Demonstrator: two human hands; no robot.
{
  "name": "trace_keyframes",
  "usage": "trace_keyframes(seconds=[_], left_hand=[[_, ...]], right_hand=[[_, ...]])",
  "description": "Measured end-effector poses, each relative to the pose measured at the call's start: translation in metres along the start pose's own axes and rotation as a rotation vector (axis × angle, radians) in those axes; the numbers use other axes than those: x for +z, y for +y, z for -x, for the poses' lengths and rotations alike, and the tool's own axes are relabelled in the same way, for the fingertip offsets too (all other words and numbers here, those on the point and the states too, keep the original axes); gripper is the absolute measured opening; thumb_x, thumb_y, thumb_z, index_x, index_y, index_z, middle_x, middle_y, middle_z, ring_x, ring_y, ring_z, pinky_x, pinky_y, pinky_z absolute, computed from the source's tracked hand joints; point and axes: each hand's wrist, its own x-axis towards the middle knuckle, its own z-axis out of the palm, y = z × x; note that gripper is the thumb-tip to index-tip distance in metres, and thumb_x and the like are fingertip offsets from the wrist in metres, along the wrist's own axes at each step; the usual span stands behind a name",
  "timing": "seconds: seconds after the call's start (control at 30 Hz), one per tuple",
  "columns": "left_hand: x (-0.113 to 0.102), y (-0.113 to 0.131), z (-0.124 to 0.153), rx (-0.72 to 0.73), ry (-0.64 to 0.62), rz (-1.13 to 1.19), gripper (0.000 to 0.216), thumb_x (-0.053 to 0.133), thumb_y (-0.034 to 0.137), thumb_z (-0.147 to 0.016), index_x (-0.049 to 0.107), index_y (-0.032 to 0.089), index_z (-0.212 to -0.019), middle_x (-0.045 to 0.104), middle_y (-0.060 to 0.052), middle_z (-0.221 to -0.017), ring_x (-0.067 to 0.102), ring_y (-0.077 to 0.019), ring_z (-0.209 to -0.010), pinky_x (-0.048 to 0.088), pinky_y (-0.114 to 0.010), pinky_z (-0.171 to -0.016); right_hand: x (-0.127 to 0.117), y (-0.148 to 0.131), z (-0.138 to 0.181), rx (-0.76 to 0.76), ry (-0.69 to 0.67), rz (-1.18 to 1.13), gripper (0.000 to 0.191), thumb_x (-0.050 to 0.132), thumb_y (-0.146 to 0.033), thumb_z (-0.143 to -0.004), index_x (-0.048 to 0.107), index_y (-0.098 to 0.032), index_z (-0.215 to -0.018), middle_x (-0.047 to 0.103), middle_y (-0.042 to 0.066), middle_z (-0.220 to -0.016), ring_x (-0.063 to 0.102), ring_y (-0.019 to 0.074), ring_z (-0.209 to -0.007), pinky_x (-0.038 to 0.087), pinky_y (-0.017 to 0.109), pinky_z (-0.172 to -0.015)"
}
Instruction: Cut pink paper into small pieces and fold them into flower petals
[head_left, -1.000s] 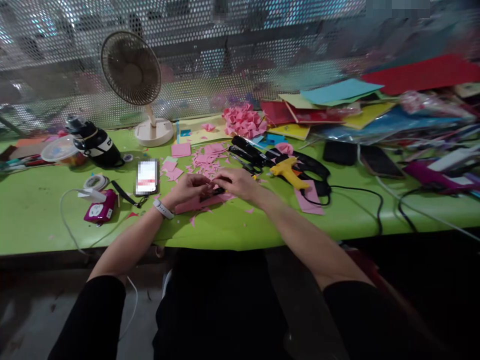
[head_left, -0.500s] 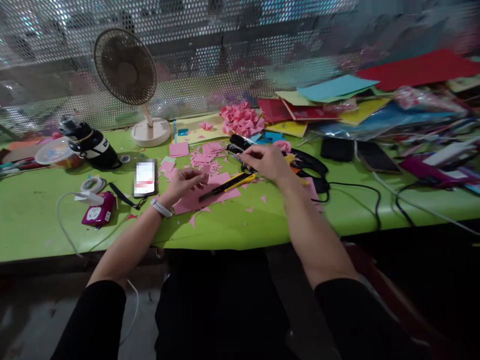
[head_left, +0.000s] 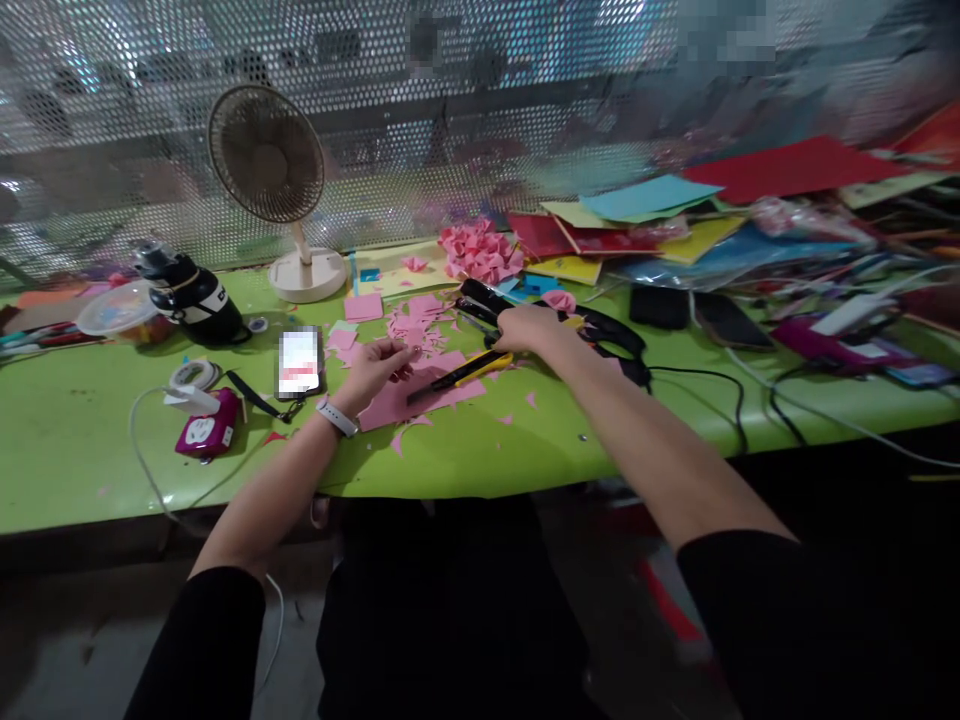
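Observation:
My left hand (head_left: 381,368), with a white band at its wrist, is closed in a pinch over the pink paper sheet (head_left: 382,408). A small piece of pink paper seems to be between its fingertips, hard to tell from the scraps behind. A yellow and black utility knife (head_left: 469,371) lies slantwise on the sheet, right of that hand. My right hand (head_left: 529,330) reaches down beside a black-handled tool (head_left: 481,298) and the knife's far end. Its fingers are curled and mostly hidden, so what they grip cannot be made out.
Pink scraps (head_left: 420,325) and a pile of folded pink paper (head_left: 480,252) lie beyond my hands. Right is a black glue gun-like tool (head_left: 619,338) with a cable. A phone (head_left: 298,362), purple socket block (head_left: 208,424), tape roll (head_left: 195,375), bottle (head_left: 196,300) and fan (head_left: 306,277) stand left.
My right hand has turned palm down and its fingers have dropped lower, nearer the knife. My left hand stays pinched over the pink sheet. The whole view has shifted slightly.

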Motion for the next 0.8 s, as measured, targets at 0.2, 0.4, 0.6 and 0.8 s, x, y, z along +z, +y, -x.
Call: trace_keyframes(seconds=[0.2,0.4,0.6,0.8], left_hand=[[0.0,0.0,-0.002,-0.015,0.03,0.098,0.039,0.084,0.051,-0.073,0.07,0.016,-0.079,0.065,0.0,-0.065,0.057,-0.0078,-0.058,0.046,-0.022,-0.059],[-0.001,0.003,-0.002,-0.021,0.081,0.181,0.041,0.085,0.051,-0.072,0.068,0.015,-0.077,0.063,0.001,-0.064,0.054,-0.0062,-0.056,0.044,-0.02,-0.056],[-0.003,-0.002,-0.002,-0.045,0.071,0.178,0.041,0.084,0.053,-0.073,0.068,0.015,-0.078,0.064,0.0,-0.065,0.056,-0.0072,-0.057,0.045,-0.021,-0.057],[-0.007,0.001,-0.003,-0.082,0.082,0.183,0.044,0.085,0.054,-0.071,0.069,0.014,-0.079,0.064,0.0,-0.065,0.056,-0.0073,-0.057,0.045,-0.021,-0.058]], right_hand=[[-0.004,0.006,-0.017,-0.086,-0.109,0.042,0.028,0.081,-0.035,-0.068,0.081,-0.018,-0.09,0.075,0.013,-0.077,0.071,0.0305,-0.079,0.053,0.038,-0.068],[-0.028,-0.019,-0.029,-0.197,0.283,-0.05,0.03,0.06,-0.03,-0.09,0.078,-0.014,-0.107,0.075,0.023,-0.111,0.068,0.0389,-0.105,0.051,0.046,-0.087],[-0.047,-0.043,-0.099,-0.233,0.334,0.003,0.042,0.052,-0.018,-0.093,0.067,-0.006,-0.13,0.068,0.028,-0.125,0.06,0.0414,-0.12,0.048,0.051,-0.097],[-0.032,-0.054,-0.152,-0.238,0.265,0.043,0.046,0.068,-0.018,-0.086,0.067,-0.003,-0.131,0.068,0.028,-0.125,0.058,0.0432,-0.127,0.047,0.049,-0.104]])
